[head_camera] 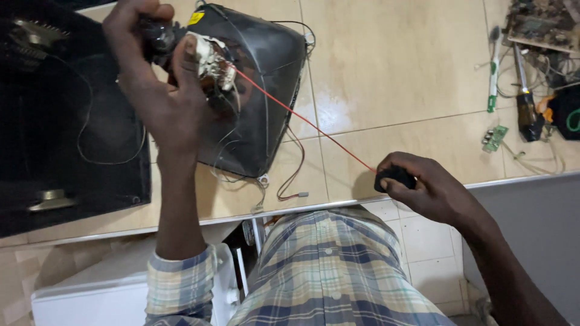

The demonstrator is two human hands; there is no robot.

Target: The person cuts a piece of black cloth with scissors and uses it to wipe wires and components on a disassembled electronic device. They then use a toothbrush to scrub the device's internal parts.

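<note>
- Left hand [158, 90], fingers clamped on the neck of a picture tube [254, 90] lying on the tiled floor [393, 72].
- Right hand [432, 193], fingers closed around a small black cap [394, 178]; a red wire [302, 118] runs taut from it to the tube neck.
- Beyond the right fingers: a screwdriver [527, 108] and a small green circuit board [495, 137].
- Left of the left hand: a black casing [66, 121].

We only spot a couple of things here. The picture tube [266, 78] sits upper centre of the frame, back facing us, a dark grey rounded funnel shape, so its screen side is turned away. On its top edge, upper centre-left, there's a small yellow label [195, 17], roughly rectangular. We see no packages or signs anywhere else in the frame.
</note>
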